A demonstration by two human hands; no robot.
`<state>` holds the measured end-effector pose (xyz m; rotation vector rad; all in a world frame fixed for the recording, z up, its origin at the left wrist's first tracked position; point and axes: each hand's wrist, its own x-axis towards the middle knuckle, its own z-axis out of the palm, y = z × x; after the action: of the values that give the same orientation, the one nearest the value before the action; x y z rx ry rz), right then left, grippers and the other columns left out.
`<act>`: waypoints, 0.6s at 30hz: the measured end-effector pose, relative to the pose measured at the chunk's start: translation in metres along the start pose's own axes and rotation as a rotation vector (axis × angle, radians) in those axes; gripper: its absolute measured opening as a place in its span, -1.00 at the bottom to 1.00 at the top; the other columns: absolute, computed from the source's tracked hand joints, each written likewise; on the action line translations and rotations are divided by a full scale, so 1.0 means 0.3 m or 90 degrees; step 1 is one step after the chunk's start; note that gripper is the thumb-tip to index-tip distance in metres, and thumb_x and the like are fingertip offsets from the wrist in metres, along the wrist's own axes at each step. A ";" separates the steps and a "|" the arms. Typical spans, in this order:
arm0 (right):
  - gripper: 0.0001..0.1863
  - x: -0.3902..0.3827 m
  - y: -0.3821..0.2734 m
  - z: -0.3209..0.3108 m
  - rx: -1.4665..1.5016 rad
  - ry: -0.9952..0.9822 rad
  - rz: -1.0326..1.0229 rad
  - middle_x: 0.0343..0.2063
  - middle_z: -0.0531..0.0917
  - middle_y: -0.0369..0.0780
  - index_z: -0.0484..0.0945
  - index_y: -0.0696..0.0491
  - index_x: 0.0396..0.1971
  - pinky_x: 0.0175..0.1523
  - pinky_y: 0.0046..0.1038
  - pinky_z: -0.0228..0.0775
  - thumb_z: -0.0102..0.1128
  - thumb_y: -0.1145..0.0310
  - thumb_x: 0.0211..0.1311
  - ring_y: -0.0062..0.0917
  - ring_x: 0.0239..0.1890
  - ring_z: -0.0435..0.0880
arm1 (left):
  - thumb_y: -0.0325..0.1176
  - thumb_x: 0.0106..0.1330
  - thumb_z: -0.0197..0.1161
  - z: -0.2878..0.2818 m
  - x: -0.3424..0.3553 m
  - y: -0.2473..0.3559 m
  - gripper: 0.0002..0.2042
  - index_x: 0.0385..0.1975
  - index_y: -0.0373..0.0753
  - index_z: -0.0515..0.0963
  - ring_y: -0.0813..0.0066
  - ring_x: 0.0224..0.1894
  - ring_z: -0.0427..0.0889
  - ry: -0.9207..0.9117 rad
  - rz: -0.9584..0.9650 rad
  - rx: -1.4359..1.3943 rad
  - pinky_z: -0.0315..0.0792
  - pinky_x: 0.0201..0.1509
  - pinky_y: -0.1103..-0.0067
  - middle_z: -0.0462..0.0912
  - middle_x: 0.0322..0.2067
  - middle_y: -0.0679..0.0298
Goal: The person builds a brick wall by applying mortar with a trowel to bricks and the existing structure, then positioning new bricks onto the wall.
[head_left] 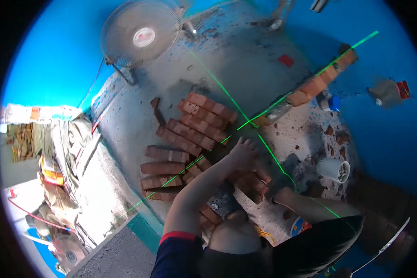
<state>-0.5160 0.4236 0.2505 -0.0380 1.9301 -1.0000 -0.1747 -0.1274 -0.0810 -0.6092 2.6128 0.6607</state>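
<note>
My left hand [243, 154] reaches out over the floor from a dark sleeve with a red cuff. Its fingers look spread, and no held thing shows in it. Just below it lie several red bricks [250, 185], partly covered by my hand and forearm; whether my palm touches one I cannot tell. To its left, more loose red bricks [178, 136] lie in a fanned pile. Beyond my fingers a row of laid bricks [310, 88] runs up to the right along a green laser line. My right hand is out of sight.
Green laser lines [224, 92] cross on the rough floor. A fan [143, 37] stands at the far left. A white bucket [333, 170] lies tipped at right, near a grey bag [385, 92]. At lower right a long thin blade [394, 238] shows. My shoe [223, 204] is among bricks.
</note>
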 end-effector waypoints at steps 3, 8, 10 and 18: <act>-0.63 0.042 -0.166 0.268 0.292 -0.200 0.062 -0.72 0.25 -0.35 0.28 -0.02 -0.61 -0.58 -0.46 0.10 -0.15 0.12 0.39 -0.55 -0.72 0.20 | 0.14 0.16 0.15 0.090 0.077 -0.023 -0.48 0.01 -0.06 0.52 0.09 0.20 0.34 0.103 0.011 -0.029 0.16 0.24 0.04 0.47 0.05 0.16; -0.72 0.157 -0.230 0.318 0.208 -0.081 0.076 -0.66 0.37 -0.34 0.42 0.00 -0.42 -0.58 -0.45 0.18 -0.15 0.15 0.40 -0.53 -0.73 0.28 | -0.12 0.17 0.16 0.155 0.204 -0.032 -0.67 -0.11 -0.09 0.59 0.23 0.05 0.50 -0.001 -0.043 -0.027 0.24 0.19 0.04 0.56 -0.13 0.23; -0.70 0.187 -0.252 0.392 0.253 -0.379 0.007 -0.59 0.46 -0.32 0.48 0.00 -0.28 -0.55 -0.44 0.25 -0.18 0.12 0.41 -0.50 -0.69 0.37 | -0.17 0.14 0.17 0.160 0.170 0.040 -0.72 -0.19 -0.10 0.61 0.24 -0.07 0.56 0.084 -0.013 0.036 0.29 0.16 0.06 0.58 -0.19 0.24; -0.77 0.378 -0.321 0.524 -0.215 -0.091 -0.113 -0.45 0.56 -0.24 0.54 0.04 -0.16 -0.24 -0.32 0.33 0.09 0.32 0.21 -0.36 -0.36 0.52 | -0.09 -0.08 0.35 -0.239 -0.453 0.067 -0.59 -0.22 -0.14 0.57 0.09 -0.22 0.59 0.421 -0.211 -0.267 0.50 -0.17 0.31 0.61 -0.28 0.14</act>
<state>-0.4974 0.2153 0.1949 -0.4678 1.9673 -0.7500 -0.0888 -0.1058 0.0461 -1.5826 2.8326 1.0414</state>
